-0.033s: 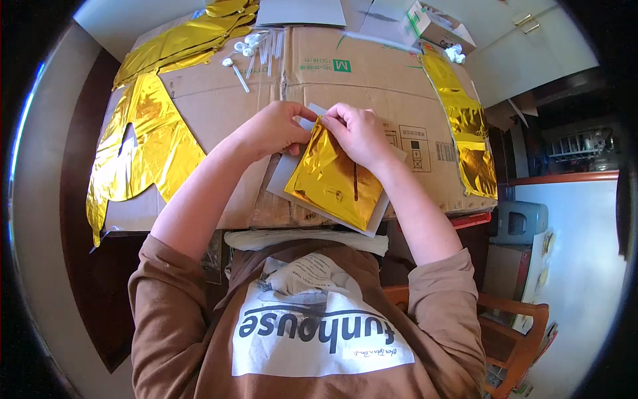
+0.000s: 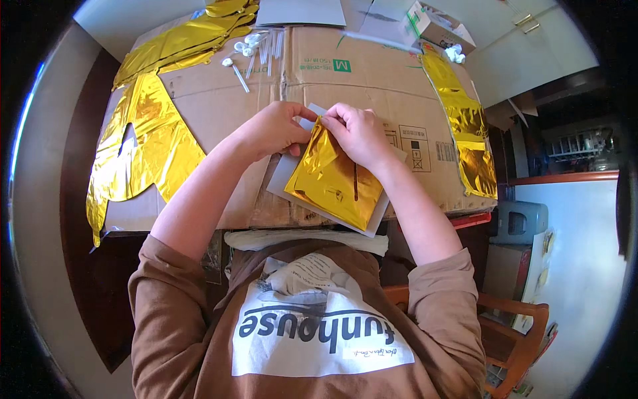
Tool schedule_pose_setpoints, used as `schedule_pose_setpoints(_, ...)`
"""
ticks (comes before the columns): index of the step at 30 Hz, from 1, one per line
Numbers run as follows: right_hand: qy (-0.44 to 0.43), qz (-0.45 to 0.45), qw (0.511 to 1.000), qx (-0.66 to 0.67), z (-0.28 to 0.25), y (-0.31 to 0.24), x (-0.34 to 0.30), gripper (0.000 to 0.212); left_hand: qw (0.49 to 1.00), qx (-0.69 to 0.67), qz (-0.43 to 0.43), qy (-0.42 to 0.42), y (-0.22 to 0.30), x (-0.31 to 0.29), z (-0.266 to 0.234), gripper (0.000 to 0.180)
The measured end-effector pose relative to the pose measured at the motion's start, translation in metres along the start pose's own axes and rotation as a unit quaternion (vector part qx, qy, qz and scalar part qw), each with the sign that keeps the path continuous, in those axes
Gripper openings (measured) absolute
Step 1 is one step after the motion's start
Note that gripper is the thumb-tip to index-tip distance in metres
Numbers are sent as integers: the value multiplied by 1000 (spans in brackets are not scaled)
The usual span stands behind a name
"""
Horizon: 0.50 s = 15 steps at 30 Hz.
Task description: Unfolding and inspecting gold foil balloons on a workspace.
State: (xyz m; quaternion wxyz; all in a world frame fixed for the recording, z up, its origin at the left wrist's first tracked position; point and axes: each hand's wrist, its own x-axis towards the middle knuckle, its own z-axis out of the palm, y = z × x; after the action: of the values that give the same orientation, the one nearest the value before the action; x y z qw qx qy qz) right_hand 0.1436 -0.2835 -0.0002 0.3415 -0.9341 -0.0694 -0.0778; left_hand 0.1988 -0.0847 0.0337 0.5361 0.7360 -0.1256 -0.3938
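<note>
A folded gold foil piece (image 2: pixel 332 183), creased and shiny, lies in front of me on a light grey sheet (image 2: pixel 279 183) turned at a slant. My left hand (image 2: pixel 279 130) is at its far corner, index fingertip on the foil and the other fingers curled. From the other side my right hand (image 2: pixel 359 136) pinches that same corner between thumb and fingers. The fingertips of both hands nearly meet there, and the exact edge they grip is partly hidden. A dark narrow slit or line runs down the foil's right side.
Flattened cardboard (image 2: pixel 219 133) covers the table. Large gold foil sheets (image 2: pixel 153 126) lie at the left, and a gold foil strip (image 2: pixel 462 120) at the right edge. Clear tubes with white ends (image 2: pixel 249 53) lie at the back; an open box (image 2: pixel 438 26) stands back right.
</note>
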Motion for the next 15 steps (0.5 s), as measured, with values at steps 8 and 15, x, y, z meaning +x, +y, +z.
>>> schedule_pose_setpoints(8, 1, 3, 1000, -6, 1, 0, -1, 21, 997, 58, 25, 34, -3, 0, 9, 40)
schedule_pose_setpoints(15, -60, 87, 991, 79, -20, 0, -4, 24, 985, 123, 86, 82, -13, -2, 18, 47)
